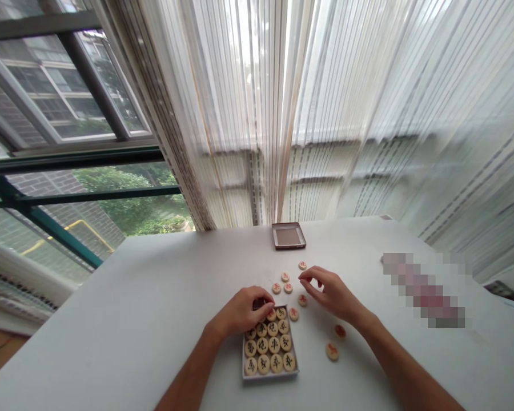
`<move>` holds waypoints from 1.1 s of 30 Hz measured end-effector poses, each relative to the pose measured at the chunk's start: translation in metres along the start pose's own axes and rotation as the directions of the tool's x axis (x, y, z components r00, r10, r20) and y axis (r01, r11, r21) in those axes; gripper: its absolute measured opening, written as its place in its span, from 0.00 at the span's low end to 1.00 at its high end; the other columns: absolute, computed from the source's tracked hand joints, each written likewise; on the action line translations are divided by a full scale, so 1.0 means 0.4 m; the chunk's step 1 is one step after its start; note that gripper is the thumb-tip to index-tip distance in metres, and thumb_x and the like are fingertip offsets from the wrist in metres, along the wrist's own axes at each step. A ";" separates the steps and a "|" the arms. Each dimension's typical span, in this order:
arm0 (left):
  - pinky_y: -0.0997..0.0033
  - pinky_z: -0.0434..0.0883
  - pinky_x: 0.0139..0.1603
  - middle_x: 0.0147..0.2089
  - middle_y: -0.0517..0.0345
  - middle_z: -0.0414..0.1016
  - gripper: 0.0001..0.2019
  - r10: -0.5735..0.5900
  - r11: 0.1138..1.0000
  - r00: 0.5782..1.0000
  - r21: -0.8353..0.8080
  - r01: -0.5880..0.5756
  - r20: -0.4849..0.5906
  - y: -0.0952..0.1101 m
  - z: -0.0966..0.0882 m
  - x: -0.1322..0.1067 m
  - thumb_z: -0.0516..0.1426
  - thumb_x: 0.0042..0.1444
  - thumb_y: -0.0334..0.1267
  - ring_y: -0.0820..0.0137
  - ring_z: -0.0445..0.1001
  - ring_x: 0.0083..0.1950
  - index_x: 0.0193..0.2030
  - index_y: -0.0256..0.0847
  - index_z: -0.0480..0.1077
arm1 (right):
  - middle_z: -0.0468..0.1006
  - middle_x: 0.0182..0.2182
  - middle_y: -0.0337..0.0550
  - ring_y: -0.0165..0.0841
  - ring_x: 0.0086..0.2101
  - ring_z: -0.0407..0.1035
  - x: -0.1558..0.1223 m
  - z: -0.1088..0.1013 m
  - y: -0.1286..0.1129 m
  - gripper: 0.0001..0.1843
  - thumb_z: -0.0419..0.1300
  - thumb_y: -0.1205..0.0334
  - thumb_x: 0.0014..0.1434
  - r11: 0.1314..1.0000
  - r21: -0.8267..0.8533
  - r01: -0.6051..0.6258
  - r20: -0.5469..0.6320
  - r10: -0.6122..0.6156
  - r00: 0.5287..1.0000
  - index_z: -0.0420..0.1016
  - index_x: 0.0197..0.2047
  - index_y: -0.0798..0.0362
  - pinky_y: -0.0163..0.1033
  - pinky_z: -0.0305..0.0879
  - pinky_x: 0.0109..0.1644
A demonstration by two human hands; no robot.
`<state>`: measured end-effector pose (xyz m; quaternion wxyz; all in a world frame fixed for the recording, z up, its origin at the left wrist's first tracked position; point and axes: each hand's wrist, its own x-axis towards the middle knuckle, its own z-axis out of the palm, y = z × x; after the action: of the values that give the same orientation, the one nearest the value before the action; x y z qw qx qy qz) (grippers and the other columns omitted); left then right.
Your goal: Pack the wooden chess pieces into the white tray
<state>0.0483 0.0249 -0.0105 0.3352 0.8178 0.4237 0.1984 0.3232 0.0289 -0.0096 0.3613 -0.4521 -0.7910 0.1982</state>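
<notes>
The left hand touches a red-marked piece in the box; whether its grip is closed, I cannot tell. The right hand, with parted grip, is near loose pieces; a careless sweep could scatter them.
</notes>
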 end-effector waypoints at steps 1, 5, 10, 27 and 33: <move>0.73 0.69 0.39 0.39 0.56 0.79 0.11 -0.002 1.000 1.000 0.009 0.002 -0.007 -0.002 0.001 0.001 0.56 0.62 0.42 0.69 0.73 0.37 0.42 0.41 0.78 | 0.80 0.37 0.44 0.35 0.35 0.73 0.002 -0.012 0.002 0.10 0.56 0.56 0.67 1.000 0.007 -0.007 -0.045 0.008 0.999 0.77 0.42 0.49 0.39 0.70 0.36; 0.73 0.68 0.39 0.37 0.57 0.79 0.13 -0.011 1.000 0.999 0.010 0.011 -0.030 -0.002 0.001 0.003 0.53 0.65 0.43 0.69 0.72 0.36 0.40 0.40 0.78 | 0.82 0.37 0.46 0.37 0.36 0.75 0.005 -0.066 0.024 0.13 0.56 0.53 0.67 0.997 0.005 -0.078 -0.203 0.077 0.976 0.78 0.44 0.50 0.41 0.70 0.37; 0.74 0.69 0.39 0.40 0.56 0.78 0.10 -0.024 0.999 0.999 -0.034 0.025 0.025 0.005 -0.002 -0.003 0.59 0.60 0.43 0.69 0.73 0.38 0.42 0.41 0.77 | 0.83 0.37 0.44 0.36 0.34 0.76 -0.015 -0.142 0.052 0.15 0.56 0.50 0.66 0.983 -0.022 -0.185 -0.173 0.178 0.969 0.79 0.43 0.50 0.40 0.71 0.37; 0.73 0.67 0.39 0.39 0.56 0.79 0.15 0.001 1.000 1.000 -0.011 -0.001 -0.017 0.005 0.001 0.007 0.52 0.66 0.44 0.68 0.73 0.38 0.39 0.40 0.78 | 0.78 0.39 0.45 0.37 0.36 0.73 -0.197 -0.167 0.134 0.12 0.60 0.51 0.61 0.948 -0.192 -0.254 0.077 0.273 0.959 0.74 0.43 0.49 0.41 0.70 0.39; 0.74 0.69 0.37 0.39 0.56 0.79 0.12 -0.034 0.994 0.998 -0.099 0.039 0.053 0.003 -0.005 0.000 0.59 0.59 0.43 0.69 0.73 0.37 0.44 0.40 0.78 | 0.78 0.38 0.45 0.37 0.35 0.73 -0.193 -0.157 0.138 0.12 0.58 0.50 0.62 0.951 -0.207 -0.230 0.038 0.243 0.969 0.74 0.42 0.49 0.40 0.70 0.38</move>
<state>0.0478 0.0252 -0.0082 0.3902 0.7968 0.4194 0.1921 0.4274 -0.0099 -0.0338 0.2622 -0.5713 -0.7582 0.1734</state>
